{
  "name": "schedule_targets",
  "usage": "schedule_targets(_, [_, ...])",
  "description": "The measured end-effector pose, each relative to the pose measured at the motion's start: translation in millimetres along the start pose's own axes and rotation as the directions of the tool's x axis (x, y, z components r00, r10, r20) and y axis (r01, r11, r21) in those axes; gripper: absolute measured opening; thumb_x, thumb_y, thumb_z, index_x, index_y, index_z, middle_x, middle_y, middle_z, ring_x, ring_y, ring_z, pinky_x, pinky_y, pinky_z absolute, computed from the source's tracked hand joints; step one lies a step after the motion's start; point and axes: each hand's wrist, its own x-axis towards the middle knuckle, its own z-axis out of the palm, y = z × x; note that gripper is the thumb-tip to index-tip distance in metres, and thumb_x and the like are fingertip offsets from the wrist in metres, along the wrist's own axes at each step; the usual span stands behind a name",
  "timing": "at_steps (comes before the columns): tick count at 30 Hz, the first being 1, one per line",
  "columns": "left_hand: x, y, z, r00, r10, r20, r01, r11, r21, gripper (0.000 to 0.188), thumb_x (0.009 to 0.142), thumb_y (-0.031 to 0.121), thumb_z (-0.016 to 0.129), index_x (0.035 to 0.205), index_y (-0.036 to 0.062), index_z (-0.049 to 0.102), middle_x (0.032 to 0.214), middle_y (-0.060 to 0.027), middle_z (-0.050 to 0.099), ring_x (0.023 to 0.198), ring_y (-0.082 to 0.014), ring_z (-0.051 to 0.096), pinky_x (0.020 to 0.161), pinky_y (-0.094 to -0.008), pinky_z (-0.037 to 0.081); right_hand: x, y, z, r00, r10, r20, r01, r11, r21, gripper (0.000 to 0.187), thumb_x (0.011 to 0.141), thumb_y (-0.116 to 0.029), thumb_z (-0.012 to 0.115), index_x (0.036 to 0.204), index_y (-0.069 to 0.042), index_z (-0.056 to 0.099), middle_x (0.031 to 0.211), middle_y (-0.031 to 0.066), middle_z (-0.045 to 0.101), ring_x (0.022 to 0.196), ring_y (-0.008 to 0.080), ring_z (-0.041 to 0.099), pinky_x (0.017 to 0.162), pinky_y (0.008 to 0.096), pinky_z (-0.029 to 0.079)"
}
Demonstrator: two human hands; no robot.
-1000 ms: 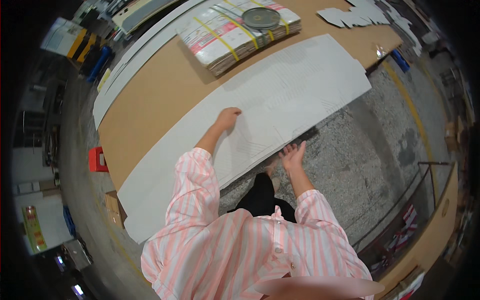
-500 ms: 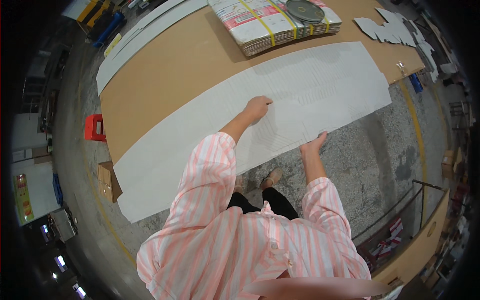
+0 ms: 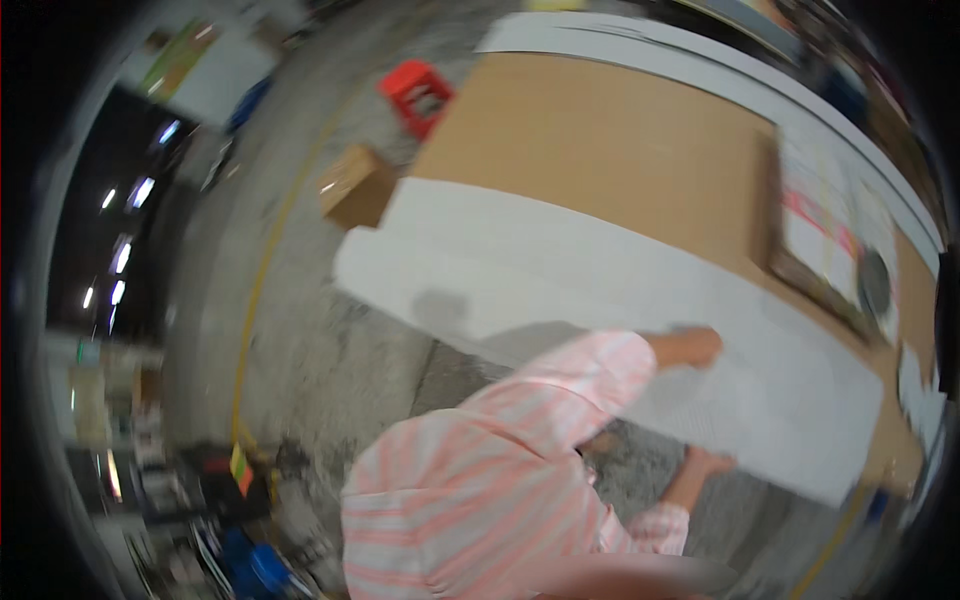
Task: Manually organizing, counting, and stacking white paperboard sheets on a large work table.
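Left hand (image 3: 702, 346), centre right, is resting fisted on white cardboard (image 3: 545, 262); right hand (image 3: 710, 461), lower right, is touching its edge, grip unclear.

No lettering is legible; the red print (image 3: 818, 222) on the white-topped bundle (image 3: 812, 258) is blurred.

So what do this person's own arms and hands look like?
The left sleeve and right sleeve are striped pink and white, neither reaching full length. The left hand and right hand look gloveless; no cables or markings show, though the picture is blurred.
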Motion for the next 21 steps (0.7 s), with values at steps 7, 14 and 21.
schedule_targets(7, [-18, 21, -19, 0.980, -0.165, 0.107, 0.167, 0.986, -0.007, 0.015, 0.064, 0.008, 0.053, 0.072, 0.0017, 0.064, 0.087, -0.0159, 0.059, 0.087, -0.0320, 0.055, 0.077, -0.0419, 0.044, -5, -7, -7, 0.999, -0.031, 0.006, 0.032, 0.993, -0.112, 0.072, 0.076, -0.054, 0.042, 0.127, -0.004, 0.036, 0.131, 0.0166, 0.036, 0.119, 0.0364, 0.035, 0.095, 0.0527, 0.030])
schedule_targets(14, [-37, 10, -37, 0.985, -0.175, 0.014, 0.171, 0.974, 0.147, 0.019, 0.064, 0.013, 0.054, 0.074, 0.0016, 0.065, 0.088, -0.0144, 0.060, 0.091, -0.0322, 0.051, 0.081, -0.0425, 0.040, -35, 25, 1, 1.000, 0.006, -0.007, -0.007, 0.993, -0.115, 0.079, 0.077, -0.060, 0.040, 0.130, -0.002, 0.031, 0.133, 0.0169, 0.032, 0.120, 0.0363, 0.032, 0.095, 0.0532, 0.029])
schedule_targets(21, [-34, 11, -41, 0.970, -0.220, 0.103, 0.205, 0.969, 0.134, 0.019, 0.064, 0.012, 0.054, 0.074, 0.0015, 0.066, 0.088, -0.0139, 0.061, 0.091, -0.0309, 0.052, 0.080, -0.0405, 0.042, -34, 36, 12, 0.992, -0.023, -0.123, 0.005, 0.989, -0.145, 0.080, 0.078, -0.061, 0.037, 0.134, -0.005, 0.024, 0.138, 0.0142, 0.026, 0.125, 0.0367, 0.024, 0.097, 0.0550, 0.024])
